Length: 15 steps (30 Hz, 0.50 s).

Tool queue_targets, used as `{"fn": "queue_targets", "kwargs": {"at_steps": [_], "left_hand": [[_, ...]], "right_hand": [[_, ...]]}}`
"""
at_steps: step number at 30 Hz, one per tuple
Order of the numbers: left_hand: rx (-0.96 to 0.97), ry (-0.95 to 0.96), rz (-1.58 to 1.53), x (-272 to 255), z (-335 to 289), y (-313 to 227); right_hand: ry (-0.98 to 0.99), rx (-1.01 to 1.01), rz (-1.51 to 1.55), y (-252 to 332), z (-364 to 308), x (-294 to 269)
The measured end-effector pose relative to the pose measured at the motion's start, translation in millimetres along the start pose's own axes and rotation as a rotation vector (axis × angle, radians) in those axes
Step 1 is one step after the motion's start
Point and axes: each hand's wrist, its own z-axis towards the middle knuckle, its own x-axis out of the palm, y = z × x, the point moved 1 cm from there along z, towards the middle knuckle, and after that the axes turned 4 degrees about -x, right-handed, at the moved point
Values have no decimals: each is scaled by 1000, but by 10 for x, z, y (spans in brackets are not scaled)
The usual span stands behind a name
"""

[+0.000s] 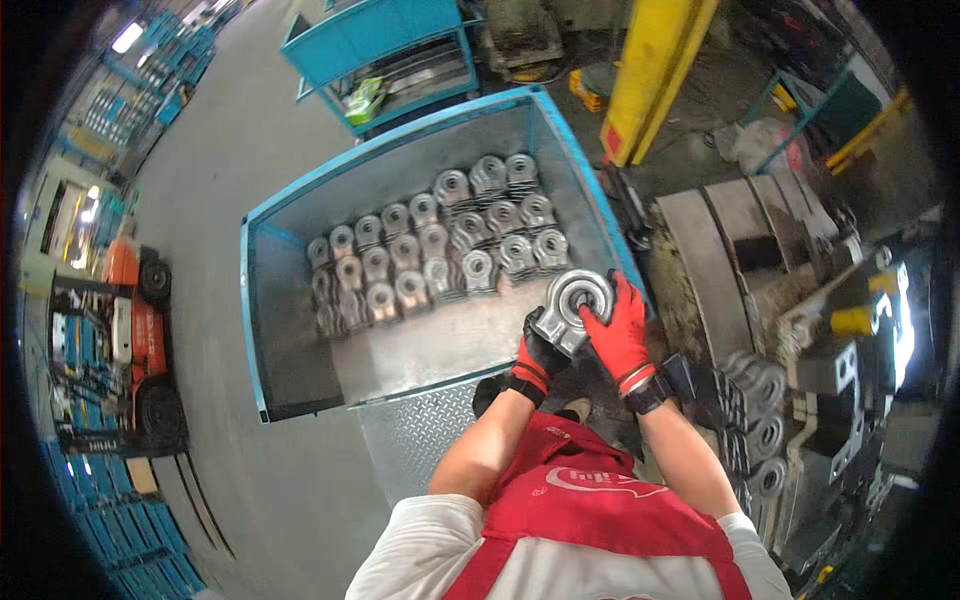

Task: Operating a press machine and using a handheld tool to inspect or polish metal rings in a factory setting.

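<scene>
Both my hands hold one pressed metal part [557, 325] with a ring-shaped head and a short neck, above the near right edge of a blue-rimmed metal bin [440, 345]. My left hand [540, 355], in a glove with a dark palm and red cuff, is closed around the neck. My right hand [621, 336], in a red glove, grips the ring's right side, its thumb near the central hole. Inside the bin, stacks of similar ring-headed parts [410, 288] stand in several rows toward the far side.
More ring-headed parts [766, 436] are stacked at my right beside machinery. A yellow post [655, 80] rises beyond the bin's far right corner. A blue cart [375, 45] stands behind the bin. At far left is an orange forklift [150, 340]. A diamond-plate step [425, 430] lies before me.
</scene>
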Motion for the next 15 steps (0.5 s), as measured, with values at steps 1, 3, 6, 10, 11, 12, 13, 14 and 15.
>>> {"fn": "queue_targets", "kwargs": {"at_steps": [1,3,6,10,11,12,13,14,15], "left_hand": [[-46,3,-80,-68,-93,-188],[216,-80,331,-495,-104,-436],[225,-182,451,-724,-138,-891],[366,-288,870,-1471,-73,-1414],[438,-326,1301,-1569,-21,-1576],[552,-295,1419,-1744,-1,-1719],[640,-277,1518,-2082,65,-1798],[411,-253,1283,-1904,198,-1881],[354,-290,1565,-1960,256,-2024]], "right_hand": [[55,-6,24,144,30,165],[124,-16,47,419,99,483],[69,-51,203,589,350,755],[-171,20,-54,68,903,739],[-180,72,-250,-282,990,697],[-215,108,-415,-461,1023,538],[-167,236,-591,-547,1039,543],[-98,321,-574,-864,1000,446],[-2,374,-465,-1072,942,435]]}}
